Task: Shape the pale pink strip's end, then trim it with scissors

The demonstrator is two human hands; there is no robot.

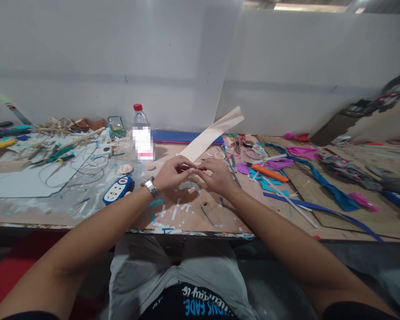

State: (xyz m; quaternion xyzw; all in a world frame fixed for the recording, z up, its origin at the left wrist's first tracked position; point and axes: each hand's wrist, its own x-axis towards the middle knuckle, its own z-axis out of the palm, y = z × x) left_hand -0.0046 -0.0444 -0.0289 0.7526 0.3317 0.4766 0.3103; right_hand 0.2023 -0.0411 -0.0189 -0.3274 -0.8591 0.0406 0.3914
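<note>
Both grips, left hand (172,174) and right hand (217,177), meet curled inward; whether they pinch anything I cannot tell. Just beyond them, a cream strip (210,137) slants away over the bench (225,218).

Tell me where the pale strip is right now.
In the head view, the pale strip is near centre, slanting up to the right from the left hand and right hand, across the long blue bar.

Pale strip (210,135), lower end behind fingers (182,162)
</note>
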